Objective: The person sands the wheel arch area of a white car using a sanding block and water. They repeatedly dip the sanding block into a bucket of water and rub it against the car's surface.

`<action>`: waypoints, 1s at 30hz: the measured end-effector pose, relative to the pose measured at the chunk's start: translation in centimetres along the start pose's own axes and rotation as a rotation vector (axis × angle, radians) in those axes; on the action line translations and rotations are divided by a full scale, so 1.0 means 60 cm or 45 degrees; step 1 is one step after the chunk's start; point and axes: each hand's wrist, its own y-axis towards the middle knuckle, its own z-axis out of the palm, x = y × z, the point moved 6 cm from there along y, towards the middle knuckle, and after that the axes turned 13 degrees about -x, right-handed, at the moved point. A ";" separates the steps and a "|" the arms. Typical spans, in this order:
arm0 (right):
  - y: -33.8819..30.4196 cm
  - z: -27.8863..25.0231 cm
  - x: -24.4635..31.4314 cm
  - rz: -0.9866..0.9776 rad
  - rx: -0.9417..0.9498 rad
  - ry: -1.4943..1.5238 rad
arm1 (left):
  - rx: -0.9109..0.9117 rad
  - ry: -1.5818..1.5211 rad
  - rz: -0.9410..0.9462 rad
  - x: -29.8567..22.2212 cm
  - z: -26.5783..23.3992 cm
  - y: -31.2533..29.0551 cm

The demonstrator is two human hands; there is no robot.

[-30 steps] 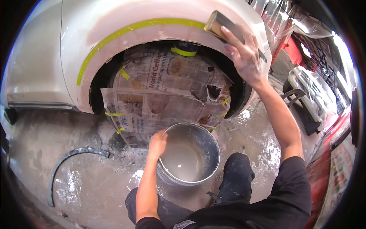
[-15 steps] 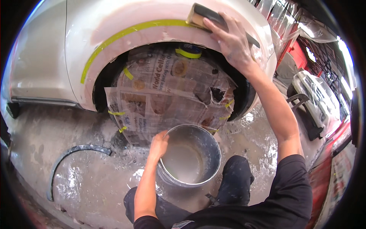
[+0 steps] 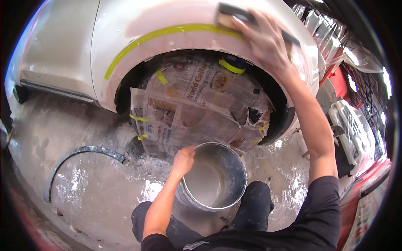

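Observation:
My right hand (image 3: pixel 268 42), blurred by motion, is closed round a long sanding block (image 3: pixel 228 13) with a dark top and a tan lower part. The block lies on the pale fender (image 3: pixel 188 10) above the wheel arch, by the right end of a yellow-green masking tape strip (image 3: pixel 167 30). My left hand (image 3: pixel 184 161) grips the rim of a grey bucket (image 3: pixel 244 180) between my knees, which holds cloudy, greyish liquid. Newspaper (image 3: pixel 184 108) covers the wheel, held by bits of tape. A roll of yellow-green tape (image 3: pixel 231 67) rests at the top of the wheel.
On the wet, grey floor (image 3: pixel 100 125) at left lies a curved dark strip (image 3: pixel 83 151). A car door (image 3: pixel 58 46) adjoins the fender. At right stands a plastic-wrapped car part (image 3: pixel 351 129), with plastic sheeting (image 3: pixel 331 33) and red panels behind.
The whole view has shifted and tilted slightly. My right hand has slid the sanding block up a little, uncovering more of the tape's right end. My left hand stays on the bucket rim.

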 end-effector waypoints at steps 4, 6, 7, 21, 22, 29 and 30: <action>0.055 0.055 -0.016 0.015 0.088 0.096 | 0.004 -0.020 -0.011 0.011 0.013 -0.010; 0.042 0.025 0.040 -0.118 -0.002 0.014 | 0.024 -0.021 -0.048 0.015 -0.001 -0.004; 0.031 0.025 0.047 -0.153 -0.002 0.041 | 0.045 -0.017 -0.072 0.016 -0.002 -0.005; 0.096 0.072 0.069 -0.148 0.189 0.106 | 0.031 0.053 -0.087 0.009 0.009 -0.005; 0.139 0.057 0.100 -0.061 0.252 0.172 | -0.010 0.024 -0.074 0.017 0.007 -0.008; 0.050 0.031 0.087 -0.277 0.101 0.109 | 0.011 0.111 -0.070 0.008 0.013 -0.008; 0.081 0.043 0.091 -0.182 0.172 0.176 | -0.021 0.083 -0.062 0.013 0.005 -0.003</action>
